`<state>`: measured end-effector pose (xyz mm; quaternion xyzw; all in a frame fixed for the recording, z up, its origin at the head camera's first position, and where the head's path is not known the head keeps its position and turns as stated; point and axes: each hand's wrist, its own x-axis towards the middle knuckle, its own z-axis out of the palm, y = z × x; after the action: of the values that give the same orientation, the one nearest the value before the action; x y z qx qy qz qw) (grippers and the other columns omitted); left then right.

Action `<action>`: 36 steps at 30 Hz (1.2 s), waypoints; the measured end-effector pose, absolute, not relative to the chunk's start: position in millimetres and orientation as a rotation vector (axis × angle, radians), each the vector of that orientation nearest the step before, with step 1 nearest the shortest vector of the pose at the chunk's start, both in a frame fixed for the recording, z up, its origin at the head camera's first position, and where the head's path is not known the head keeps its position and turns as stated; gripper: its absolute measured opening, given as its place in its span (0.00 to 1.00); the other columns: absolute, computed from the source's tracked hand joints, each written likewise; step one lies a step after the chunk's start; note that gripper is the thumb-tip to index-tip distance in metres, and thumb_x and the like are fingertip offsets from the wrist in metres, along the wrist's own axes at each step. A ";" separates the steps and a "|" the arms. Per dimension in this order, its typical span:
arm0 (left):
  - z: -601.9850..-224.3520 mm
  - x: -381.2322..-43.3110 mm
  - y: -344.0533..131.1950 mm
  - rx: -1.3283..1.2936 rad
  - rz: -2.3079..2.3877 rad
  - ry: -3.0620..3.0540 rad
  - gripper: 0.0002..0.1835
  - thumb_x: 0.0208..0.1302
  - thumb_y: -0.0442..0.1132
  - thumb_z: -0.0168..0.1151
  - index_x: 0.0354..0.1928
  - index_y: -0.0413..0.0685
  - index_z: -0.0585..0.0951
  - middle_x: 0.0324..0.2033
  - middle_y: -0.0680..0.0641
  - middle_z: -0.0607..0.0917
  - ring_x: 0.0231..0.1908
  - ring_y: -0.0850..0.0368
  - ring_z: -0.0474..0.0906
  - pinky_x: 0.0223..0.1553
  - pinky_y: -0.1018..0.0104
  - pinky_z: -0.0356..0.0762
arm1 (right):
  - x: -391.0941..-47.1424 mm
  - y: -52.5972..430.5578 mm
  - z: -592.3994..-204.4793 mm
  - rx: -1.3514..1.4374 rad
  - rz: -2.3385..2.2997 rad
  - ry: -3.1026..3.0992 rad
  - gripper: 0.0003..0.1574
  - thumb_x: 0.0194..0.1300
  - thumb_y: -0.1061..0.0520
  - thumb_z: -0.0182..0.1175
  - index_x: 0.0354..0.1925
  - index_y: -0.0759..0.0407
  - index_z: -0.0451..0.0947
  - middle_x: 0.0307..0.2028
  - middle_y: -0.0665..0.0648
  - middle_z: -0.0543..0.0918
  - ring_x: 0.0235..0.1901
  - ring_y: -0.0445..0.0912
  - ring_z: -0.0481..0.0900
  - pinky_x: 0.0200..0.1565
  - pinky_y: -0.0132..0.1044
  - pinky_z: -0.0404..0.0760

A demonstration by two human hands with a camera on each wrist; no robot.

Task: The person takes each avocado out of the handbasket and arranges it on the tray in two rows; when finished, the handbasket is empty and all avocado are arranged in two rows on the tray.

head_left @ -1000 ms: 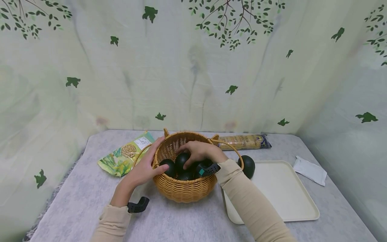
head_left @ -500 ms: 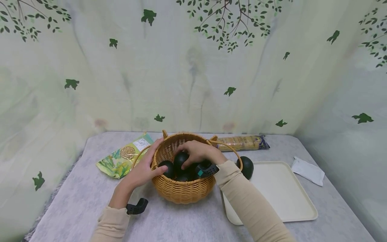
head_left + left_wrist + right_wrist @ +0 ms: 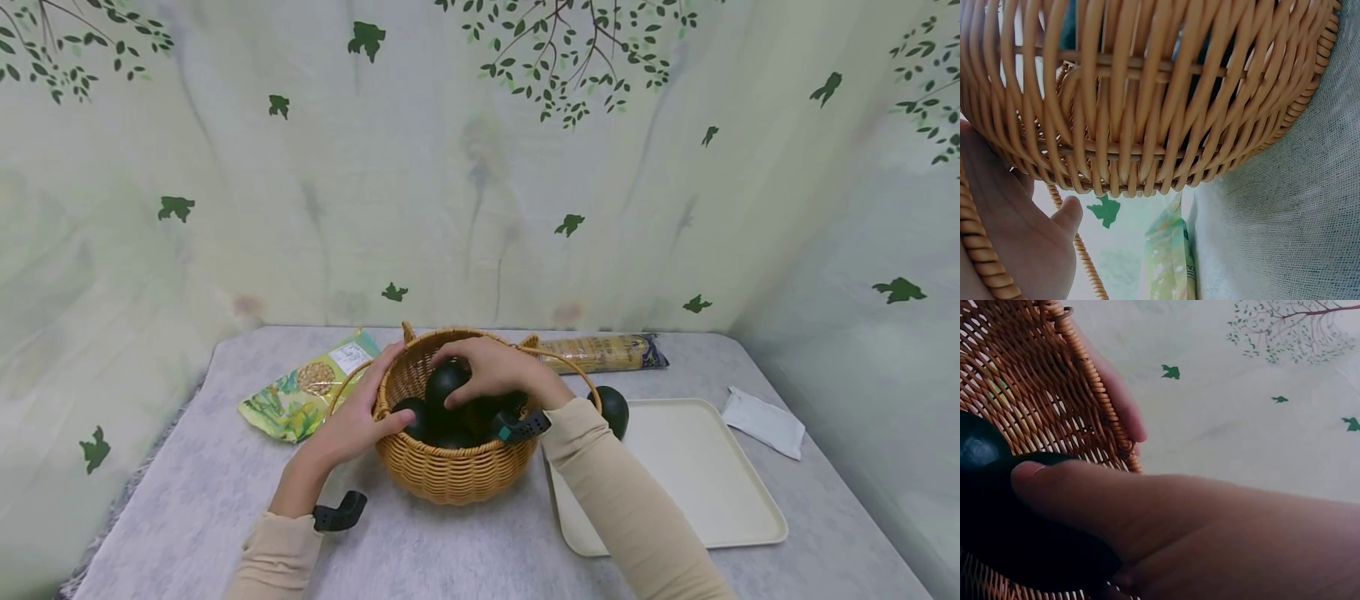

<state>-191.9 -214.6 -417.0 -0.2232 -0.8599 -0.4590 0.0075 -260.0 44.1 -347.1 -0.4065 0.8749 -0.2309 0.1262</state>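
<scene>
Inside a wicker basket [image 3: 456, 477] lie several dark, egg-shaped avocados. My right hand [image 3: 491, 367] reaches over the rim and grips one avocado [image 3: 444, 382], thumb on the near side and fingers on the far side. That avocado sits above the others, within the basket's mouth. The right wrist view shows the right thumb [image 3: 1079, 487] lying along dark avocado skin. My left hand [image 3: 369, 421] holds the basket's left rim, its thumb over the edge beside another avocado [image 3: 415, 418] and its fingers along the outside. In the left wrist view that hand [image 3: 1016, 231] lies against the wicker wall.
One more avocado [image 3: 613, 412] rests at the back left corner of a cream tray [image 3: 712, 475]. Behind the basket lies a long pack of dried noodles [image 3: 611, 353]. A green-yellow food bag [image 3: 307, 387] is at left, a white packet [image 3: 765, 422] at right.
My right hand has risen slightly, bringing the gripped avocado up from among the others. The left hand keeps its place on the rim. The head view has shifted a little.
</scene>
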 end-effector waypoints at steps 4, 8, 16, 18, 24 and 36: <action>-416.7 -191.7 -214.6 -0.698 -1.432 -2.689 0.52 0.65 0.53 0.67 0.83 0.68 0.46 0.82 0.49 0.50 0.76 0.37 0.55 0.68 0.29 0.64 | -257.2 48.8 -345.2 -1.200 -0.729 2.547 0.37 0.61 0.47 0.75 0.65 0.53 0.78 0.61 0.51 0.82 0.57 0.46 0.80 0.58 0.42 0.80; -415.4 -191.3 -214.5 -0.702 -1.435 -2.682 0.52 0.65 0.54 0.67 0.83 0.67 0.46 0.82 0.48 0.50 0.76 0.36 0.56 0.67 0.29 0.65 | -253.1 52.7 -343.9 -1.211 -0.776 2.541 0.36 0.62 0.48 0.75 0.66 0.53 0.78 0.63 0.52 0.81 0.58 0.47 0.80 0.57 0.43 0.81; -415.7 -191.4 -214.0 -0.705 -1.433 -2.681 0.52 0.65 0.55 0.67 0.83 0.67 0.46 0.82 0.48 0.50 0.77 0.36 0.55 0.67 0.29 0.64 | -245.7 60.8 -343.0 -1.188 -0.854 2.563 0.35 0.63 0.48 0.73 0.66 0.51 0.77 0.65 0.52 0.79 0.57 0.47 0.79 0.55 0.41 0.82; -415.6 -191.1 -214.0 -0.705 -1.436 -2.681 0.52 0.65 0.56 0.67 0.83 0.67 0.46 0.82 0.48 0.50 0.76 0.36 0.55 0.67 0.29 0.64 | -244.0 63.2 -342.9 -1.178 -0.881 2.564 0.35 0.63 0.48 0.74 0.66 0.50 0.78 0.65 0.51 0.79 0.56 0.46 0.79 0.53 0.40 0.82; -415.4 -191.1 -213.7 -0.707 -1.434 -2.680 0.52 0.65 0.57 0.66 0.83 0.68 0.46 0.82 0.48 0.50 0.76 0.36 0.56 0.67 0.29 0.65 | -241.0 69.6 -343.9 -1.163 -0.960 2.563 0.35 0.63 0.47 0.74 0.66 0.49 0.78 0.65 0.51 0.78 0.58 0.46 0.78 0.54 0.40 0.82; -415.3 -191.0 -213.2 -0.693 -1.418 -2.690 0.51 0.65 0.54 0.66 0.83 0.67 0.46 0.82 0.47 0.50 0.76 0.35 0.56 0.67 0.28 0.64 | -234.4 78.2 -341.4 -1.064 -1.105 2.553 0.35 0.63 0.47 0.73 0.67 0.45 0.75 0.62 0.49 0.79 0.52 0.45 0.82 0.50 0.40 0.84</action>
<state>-191.0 -213.2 -415.3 -0.2223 -0.8624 -0.4547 0.0113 -234.4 78.2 -341.4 -0.3560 0.8543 -0.3699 0.0814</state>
